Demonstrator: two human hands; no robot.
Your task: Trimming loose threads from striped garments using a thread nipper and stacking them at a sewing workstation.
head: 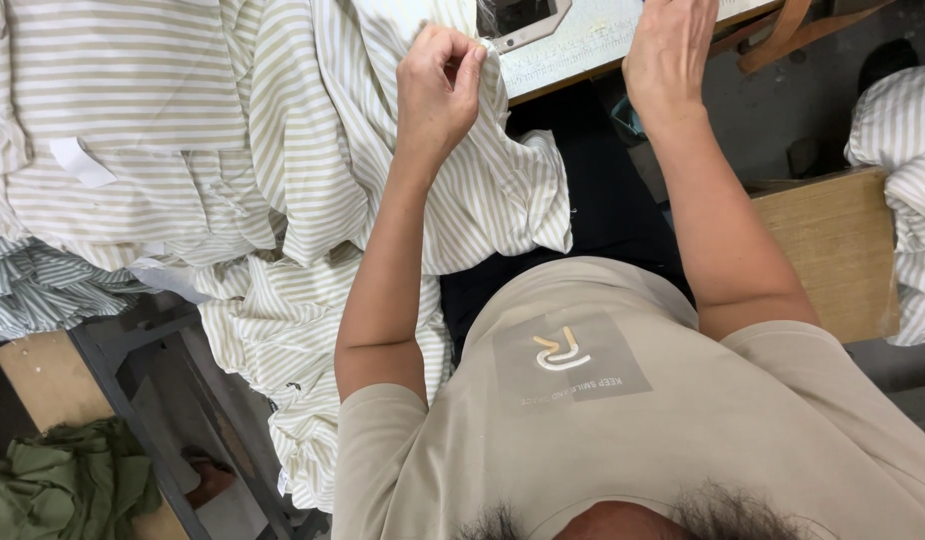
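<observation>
at the top of the head view, left hand [437, 85] is curled nearly into a fist, fingertips pinching a fold of the beige-and-white striped fabric [482, 190] right at the front edge of the sewing table [582, 50]. pinch looks like it keeps the cloth edge lined up and taut near the metal plate [527, 30] on the table top. right hand [670, 50] lies palm down, fingers spread flat on the table surface, closed on nothing; whether cloth sits under the fingertips cannot tell, frame cuts them off. flat hand probably steadies the work against the table.

same view, lower and left: fabric spills off the table edge, hangs down between the arms and over the lap, and joins a big heap of the same striped cloth [132, 130] piled at the left, likely stock kept within reach. a white tag [80, 160] sticks out of that heap. more striped pieces [902, 180] are stacked at far right beside a wooden box [832, 250].

room: dark gap under the table between the forearms is open. left side crowded by cloth. bottom left shows a grey metal frame [132, 370] and green cloth [67, 485] on the floor, well apart from both hands.
</observation>
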